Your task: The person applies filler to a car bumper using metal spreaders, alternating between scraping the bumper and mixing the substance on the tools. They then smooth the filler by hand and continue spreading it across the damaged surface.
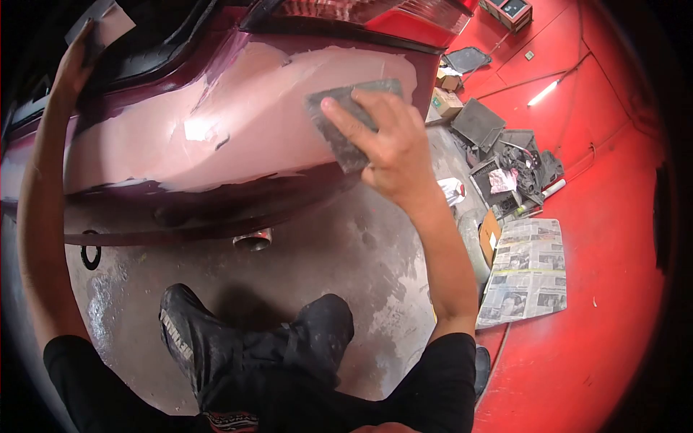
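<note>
A dark grey sheet (339, 137), perhaps sandpaper, lies under my right hand (386, 137), which presses it against the right part of the car's rear bumper (274, 123). The fingers are stretched over the sheet. Smooth pinkish filler covers much of the bumper, with dark purple paint along its edges. At the upper left, my left hand (78, 61) is raised by the car's rear opening and holds a pale sheet (112, 23) between its fingers. A red and clear tail light (382, 14) sits above the bumper.
An exhaust tip (253, 239) and a black ring (91, 252) hang below the bumper. My legs are on the grey floor (375, 252). On the right are newspaper (527, 270), boxes (446, 105), a heap of dark parts (516, 162), and a lit tube (543, 94) on the red surface.
</note>
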Tool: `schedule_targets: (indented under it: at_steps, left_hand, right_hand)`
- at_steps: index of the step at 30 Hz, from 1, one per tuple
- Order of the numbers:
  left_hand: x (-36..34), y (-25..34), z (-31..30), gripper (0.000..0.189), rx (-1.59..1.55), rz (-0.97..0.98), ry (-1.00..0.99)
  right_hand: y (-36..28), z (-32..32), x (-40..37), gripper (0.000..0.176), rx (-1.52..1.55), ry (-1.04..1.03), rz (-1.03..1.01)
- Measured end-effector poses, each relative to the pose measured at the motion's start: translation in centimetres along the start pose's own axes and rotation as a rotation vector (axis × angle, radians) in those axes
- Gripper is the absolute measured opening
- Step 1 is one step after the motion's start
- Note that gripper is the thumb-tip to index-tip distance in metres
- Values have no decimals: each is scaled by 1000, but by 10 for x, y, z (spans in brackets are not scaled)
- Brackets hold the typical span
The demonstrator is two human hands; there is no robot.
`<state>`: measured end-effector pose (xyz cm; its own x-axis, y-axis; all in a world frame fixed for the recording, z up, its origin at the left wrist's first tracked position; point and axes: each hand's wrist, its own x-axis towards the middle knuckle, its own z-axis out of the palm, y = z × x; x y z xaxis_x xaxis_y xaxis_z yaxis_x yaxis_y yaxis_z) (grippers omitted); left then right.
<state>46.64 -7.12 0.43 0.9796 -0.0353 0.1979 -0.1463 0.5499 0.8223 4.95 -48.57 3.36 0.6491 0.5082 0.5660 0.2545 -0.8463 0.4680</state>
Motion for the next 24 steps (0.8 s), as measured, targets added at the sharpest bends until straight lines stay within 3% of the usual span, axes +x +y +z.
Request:
schedule_targets:
  at_steps: [5, 7, 15, 19, 24]
  left_hand:
    - [0, 2, -2, 42, 2, -8, -74]
    - [4, 3, -8, 42, 36, 3, -131]
    - [4, 3, -5, 39, 30, -7, -114]
    - [-3, 4, 4, 41, 10, 17, 20]
    - [-9, 4, 8, 43, 36, 8, -7]
  right_hand:
    - [-26, 11, -34, 70, -37, 9, -7]
    - [-35, 20, -47, 61, -86, 42, 3]
    - [-35, 35, -89, 46, -160, 87, 20]
    - [-15, -2, -72, 52, -159, 74, 135]
    - [22, -10, 1, 67, -57, 138, 134]
